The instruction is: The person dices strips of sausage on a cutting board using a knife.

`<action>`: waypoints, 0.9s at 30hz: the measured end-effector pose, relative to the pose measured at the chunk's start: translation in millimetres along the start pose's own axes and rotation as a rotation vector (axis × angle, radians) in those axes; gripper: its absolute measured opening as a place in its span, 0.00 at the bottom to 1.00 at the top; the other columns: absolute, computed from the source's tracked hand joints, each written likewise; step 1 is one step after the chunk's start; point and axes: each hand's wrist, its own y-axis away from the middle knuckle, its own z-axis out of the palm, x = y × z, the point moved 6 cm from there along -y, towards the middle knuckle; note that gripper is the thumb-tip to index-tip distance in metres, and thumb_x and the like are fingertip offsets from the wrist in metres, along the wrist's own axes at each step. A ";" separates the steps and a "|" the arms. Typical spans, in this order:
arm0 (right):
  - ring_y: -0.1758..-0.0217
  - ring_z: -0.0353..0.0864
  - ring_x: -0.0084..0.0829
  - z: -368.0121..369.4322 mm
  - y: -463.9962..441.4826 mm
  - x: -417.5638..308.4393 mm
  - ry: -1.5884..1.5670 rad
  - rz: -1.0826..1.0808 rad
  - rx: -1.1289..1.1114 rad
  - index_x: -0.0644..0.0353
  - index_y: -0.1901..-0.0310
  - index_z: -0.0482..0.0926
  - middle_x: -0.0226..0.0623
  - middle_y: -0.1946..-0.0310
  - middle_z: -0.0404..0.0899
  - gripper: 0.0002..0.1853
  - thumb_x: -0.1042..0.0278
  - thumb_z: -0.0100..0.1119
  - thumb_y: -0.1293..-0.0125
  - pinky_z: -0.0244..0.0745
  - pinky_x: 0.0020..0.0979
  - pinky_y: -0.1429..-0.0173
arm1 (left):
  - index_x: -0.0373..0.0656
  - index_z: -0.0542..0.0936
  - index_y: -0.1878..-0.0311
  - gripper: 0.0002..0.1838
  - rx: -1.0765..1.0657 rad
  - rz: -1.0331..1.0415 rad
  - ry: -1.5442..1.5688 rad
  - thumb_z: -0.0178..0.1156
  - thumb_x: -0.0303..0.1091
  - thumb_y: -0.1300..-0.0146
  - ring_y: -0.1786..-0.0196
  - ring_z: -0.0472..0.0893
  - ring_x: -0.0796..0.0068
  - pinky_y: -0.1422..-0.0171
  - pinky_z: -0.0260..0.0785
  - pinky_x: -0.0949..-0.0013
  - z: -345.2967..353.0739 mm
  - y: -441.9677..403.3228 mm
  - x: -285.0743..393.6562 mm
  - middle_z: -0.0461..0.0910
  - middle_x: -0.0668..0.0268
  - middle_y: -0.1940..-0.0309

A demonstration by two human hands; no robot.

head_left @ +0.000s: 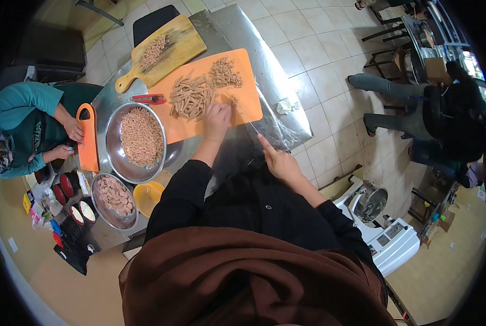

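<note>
On the metal table lies an orange cutting board [247, 101] with a heap of brown strips [190, 96] and a pile of small diced pieces [225, 73]. My left hand [218, 117] rests on the board at the right edge of the strips, its fingers bent together over food too small to name. My right hand [278, 162] is wrapped round the handle of a knife [250, 123], index finger stretched along it. The blade reaches over the board just right of my left hand. A steel bowl [110, 142] of diced pieces stands left of the board.
A wooden board [186, 39] with diced food lies beyond the orange one. Nearer are a bowl of pink slices [98, 191] and a yellow bowl [149, 196]. A co-worker [25, 122] at the left works over a narrow orange board [88, 146]. Another person [449, 108] stands far right.
</note>
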 end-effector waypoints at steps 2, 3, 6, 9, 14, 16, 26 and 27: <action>0.72 0.83 0.52 -2.0 0.5 -2.3 0.008 0.000 0.005 0.31 0.25 0.53 0.50 0.75 0.80 0.31 0.58 0.47 0.26 0.78 0.51 0.65 | 0.46 0.82 0.66 0.05 0.007 0.005 -0.001 0.66 0.28 0.47 0.59 0.76 0.64 0.53 0.66 0.60 1.0 1.6 -3.9 0.77 0.70 0.69; 0.72 0.83 0.52 -3.0 0.9 -3.9 0.018 -0.008 0.009 0.30 0.25 0.53 0.50 0.76 0.80 0.31 0.58 0.47 0.26 0.78 0.51 0.65 | 0.46 0.82 0.66 0.05 -0.002 0.005 -0.017 0.66 0.27 0.48 0.59 0.76 0.64 0.53 0.67 0.60 3.7 3.5 -7.2 0.77 0.69 0.68; 0.72 0.83 0.51 -3.0 1.5 -3.0 0.041 -0.014 0.013 0.30 0.25 0.53 0.50 0.76 0.80 0.31 0.58 0.47 0.26 0.78 0.51 0.66 | 0.46 0.82 0.66 0.06 -0.002 0.012 -0.015 0.66 0.27 0.49 0.59 0.76 0.64 0.52 0.67 0.60 4.2 4.0 -6.4 0.77 0.69 0.68; 0.73 0.83 0.52 -0.3 -1.3 -0.5 0.054 -0.031 0.024 0.30 0.25 0.53 0.50 0.77 0.80 0.31 0.59 0.47 0.27 0.78 0.51 0.67 | 0.45 0.83 0.66 0.06 0.012 0.009 0.005 0.67 0.27 0.49 0.59 0.76 0.64 0.52 0.67 0.60 2.4 2.1 -4.3 0.78 0.69 0.67; 0.76 0.82 0.51 -3.9 -9.2 -3.3 0.061 -0.049 0.033 0.31 0.25 0.54 0.49 0.79 0.80 0.31 0.60 0.48 0.27 0.78 0.50 0.68 | 0.45 0.83 0.65 0.06 -0.002 -0.004 0.009 0.67 0.28 0.47 0.59 0.77 0.64 0.51 0.67 0.60 2.6 2.2 -4.5 0.79 0.69 0.67; 0.76 0.82 0.51 -6.3 -13.8 -7.3 0.085 -0.067 0.037 0.32 0.25 0.54 0.49 0.80 0.79 0.31 0.61 0.48 0.28 0.78 0.50 0.70 | 0.45 0.84 0.64 0.05 -0.012 -0.013 0.010 0.67 0.29 0.46 0.58 0.77 0.64 0.51 0.67 0.60 3.1 3.1 -5.7 0.79 0.70 0.66; 0.75 0.82 0.50 4.3 -0.8 7.9 0.151 -0.008 0.024 0.33 0.25 0.54 0.50 0.78 0.79 0.31 0.61 0.49 0.28 0.77 0.50 0.71 | 0.45 0.83 0.65 0.05 -0.010 -0.076 0.074 0.67 0.30 0.44 0.55 0.78 0.63 0.47 0.67 0.60 6.3 5.8 -10.6 0.82 0.68 0.64; 0.75 0.82 0.51 2.2 -4.6 4.8 0.112 -0.015 0.041 0.33 0.25 0.54 0.50 0.77 0.80 0.31 0.61 0.49 0.28 0.78 0.50 0.70 | 0.46 0.83 0.65 0.04 -0.018 -0.085 0.078 0.67 0.30 0.44 0.55 0.78 0.63 0.47 0.67 0.60 6.9 6.0 -11.1 0.82 0.68 0.64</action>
